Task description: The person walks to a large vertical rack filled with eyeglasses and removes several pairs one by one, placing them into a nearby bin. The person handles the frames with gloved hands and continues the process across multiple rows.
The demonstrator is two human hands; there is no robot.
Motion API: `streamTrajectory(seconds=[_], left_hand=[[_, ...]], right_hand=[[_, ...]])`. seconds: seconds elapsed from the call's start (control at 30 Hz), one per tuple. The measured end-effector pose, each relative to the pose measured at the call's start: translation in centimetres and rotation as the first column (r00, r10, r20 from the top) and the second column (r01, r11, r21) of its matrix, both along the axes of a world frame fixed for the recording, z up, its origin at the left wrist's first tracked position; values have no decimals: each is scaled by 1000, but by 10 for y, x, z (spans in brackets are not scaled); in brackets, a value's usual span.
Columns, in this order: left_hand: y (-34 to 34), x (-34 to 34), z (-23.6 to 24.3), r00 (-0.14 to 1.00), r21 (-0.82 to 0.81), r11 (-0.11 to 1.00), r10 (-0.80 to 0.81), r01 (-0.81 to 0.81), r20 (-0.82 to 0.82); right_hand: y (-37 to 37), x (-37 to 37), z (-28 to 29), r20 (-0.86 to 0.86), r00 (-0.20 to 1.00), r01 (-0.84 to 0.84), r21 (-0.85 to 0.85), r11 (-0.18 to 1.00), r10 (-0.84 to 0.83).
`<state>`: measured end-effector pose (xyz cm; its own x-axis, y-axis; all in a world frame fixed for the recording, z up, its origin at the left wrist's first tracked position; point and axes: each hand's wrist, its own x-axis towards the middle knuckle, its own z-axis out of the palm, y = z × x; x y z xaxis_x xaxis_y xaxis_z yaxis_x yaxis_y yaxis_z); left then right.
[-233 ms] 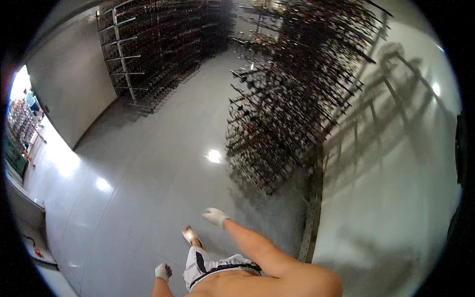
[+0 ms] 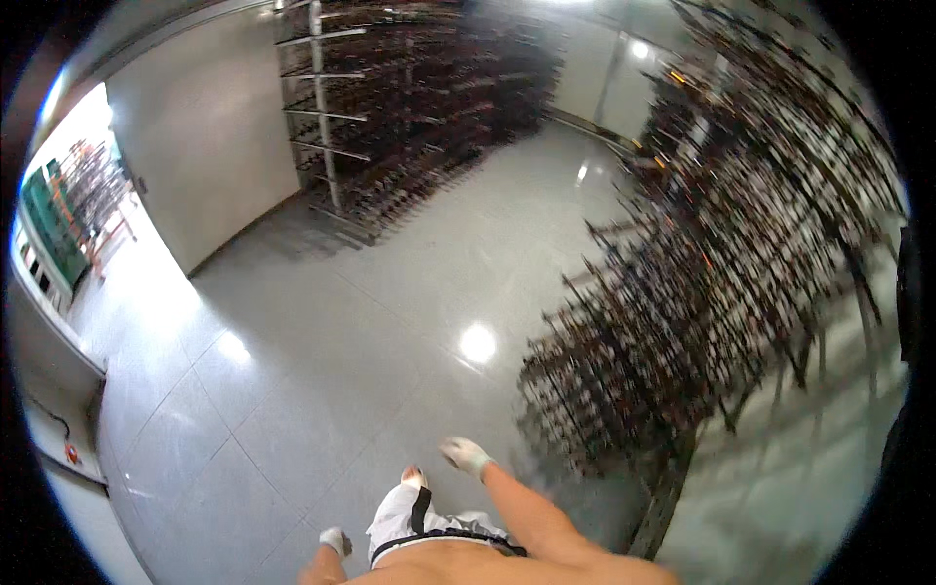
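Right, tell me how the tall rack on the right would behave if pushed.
The tall rack is packed top to bottom with dark rods, so it is probably heavy and slow to budge. It stands high on thin legs, so a shove up top might tip it. The glossy floor may let its feet slide. The right hand is nearest it.

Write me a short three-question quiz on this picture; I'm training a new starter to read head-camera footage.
1. True or false: the right hand holds a tool.
2. Which lies nearest the right hand? A) the tall metal shelving by the far wall B) the dark rack of rods on the person's right C) the bright doorway
3. Fill in: the floor is glossy grey ____.

Key
1. False: the gloved right hand is empty, out in front of the body; the left hand hangs low, also empty.
2. B
3. Tiles, with lamp glare on them.
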<state>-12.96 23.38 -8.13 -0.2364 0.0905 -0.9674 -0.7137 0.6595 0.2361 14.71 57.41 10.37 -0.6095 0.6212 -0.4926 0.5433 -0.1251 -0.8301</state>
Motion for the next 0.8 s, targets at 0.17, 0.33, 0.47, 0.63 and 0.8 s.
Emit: streamTrajectory(seconds=[0.17,0.33,0.47,0.63,0.8], left_hand=[[291,-108,95,990,410,907,-49,98,-128],[576,-222,222,878,534,786,-24,312,-478],[753,-264,271,784,485,721,-129,495,-608],[939,-346,450,181,135,525,-35,840,-983],[1143,-536,488,-201,-31,597,220,802,-954]], right_hand=[[109,151,-120,602,795,-173,97,980,81],[223,149,-87,798,587,690,-405,600,-137],[379,82,-69,740,540,727,-169,666,-401],[556,-92,24,196,794,603,-128,788,-575],[673,-231,67,-342,645,580,-363,729,-683]])
